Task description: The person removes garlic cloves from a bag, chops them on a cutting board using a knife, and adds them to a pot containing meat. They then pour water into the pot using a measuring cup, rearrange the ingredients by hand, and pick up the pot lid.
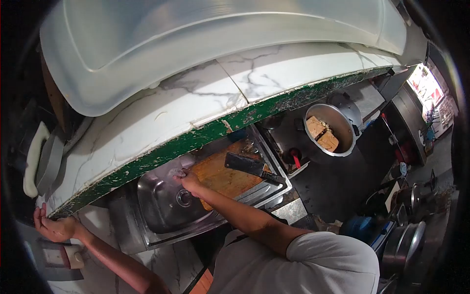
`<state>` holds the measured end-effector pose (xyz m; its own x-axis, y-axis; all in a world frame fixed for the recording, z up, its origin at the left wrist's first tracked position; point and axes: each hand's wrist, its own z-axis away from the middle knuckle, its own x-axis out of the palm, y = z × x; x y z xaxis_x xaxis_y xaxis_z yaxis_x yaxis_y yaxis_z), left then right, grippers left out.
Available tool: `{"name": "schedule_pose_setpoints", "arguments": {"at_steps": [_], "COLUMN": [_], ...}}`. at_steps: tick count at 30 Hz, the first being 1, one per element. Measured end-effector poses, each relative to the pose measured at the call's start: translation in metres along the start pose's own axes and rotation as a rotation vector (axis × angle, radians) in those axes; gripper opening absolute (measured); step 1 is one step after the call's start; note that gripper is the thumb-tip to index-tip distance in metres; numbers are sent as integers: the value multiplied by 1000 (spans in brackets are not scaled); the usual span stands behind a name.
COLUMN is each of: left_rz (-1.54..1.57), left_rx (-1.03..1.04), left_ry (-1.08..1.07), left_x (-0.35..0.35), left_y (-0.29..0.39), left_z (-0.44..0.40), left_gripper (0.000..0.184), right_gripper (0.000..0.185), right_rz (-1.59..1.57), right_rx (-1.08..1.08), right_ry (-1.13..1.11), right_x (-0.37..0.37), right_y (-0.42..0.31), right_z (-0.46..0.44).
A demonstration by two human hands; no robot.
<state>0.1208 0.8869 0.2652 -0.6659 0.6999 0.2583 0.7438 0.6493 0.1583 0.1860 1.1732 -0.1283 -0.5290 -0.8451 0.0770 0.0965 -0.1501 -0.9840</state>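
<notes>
Tub [235, 29] is lying across the tabletop [205, 90], whose left corner the left hand [58, 229], loosely opened, is touching. Right hand [190, 183] is grasping a pale wad [176, 172] beside the board [213, 172], apparently wiping, next requiring steady pressure.

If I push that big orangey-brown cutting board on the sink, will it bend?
Probably not: the cutting board looks like one flat, stiff slab. It might feel heavy, because it's so broad. And if it tipped, the cleaver lying on top could slide off.
</notes>
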Motion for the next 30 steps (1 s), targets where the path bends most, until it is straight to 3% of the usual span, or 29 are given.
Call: {"name": "schedule_pose_setpoints", "arguments": {"at_steps": [2,5,7,12,14,16,19,22,23,25,28,30], "left_rz": [10,10,9,-323,-252,21,-129,-489,-385,-176,-82,-174], "left_rx": [-22,-35,-22,296,206,-81,48,453,363,183,65,138], "left_ry": [3,4,1,-86,-63,12,-40,-82,-67,-37,-23,-42], "left_x": [0,0,1,-5,-5,1,-3,-7,-6,-1,-3,-4], "left_y": [-1,0,0,3,3,3,5,-2,-2,4,-11,-9], "left_z": [1,1,1,-2,-2,2,0,-4,-3,-2,-1,0], "left_gripper": [33,33,33,35,34,34,33,33,33,34,35,35], "right_gripper": [44,44,43,40,39,40,44,53,56,59,62,62], "right_rz": [-11,216,119,-146,-108,-20,-12,-158,-222,-39,33,57], "right_rx": [68,-73,-2,1,-34,-6,32,80,97,54,24,16], "right_ry": [-7,159,25,-3,47,35,-37,-55,-48,34,71,85], "right_x": [0,14,-2,5,12,6,-2,-1,2,4,10,12], "right_y": [-4,17,-10,8,21,9,-2,-1,3,6,16,23], "right_z": [1,-10,4,0,-6,0,3,3,2,1,-5,-11]}}
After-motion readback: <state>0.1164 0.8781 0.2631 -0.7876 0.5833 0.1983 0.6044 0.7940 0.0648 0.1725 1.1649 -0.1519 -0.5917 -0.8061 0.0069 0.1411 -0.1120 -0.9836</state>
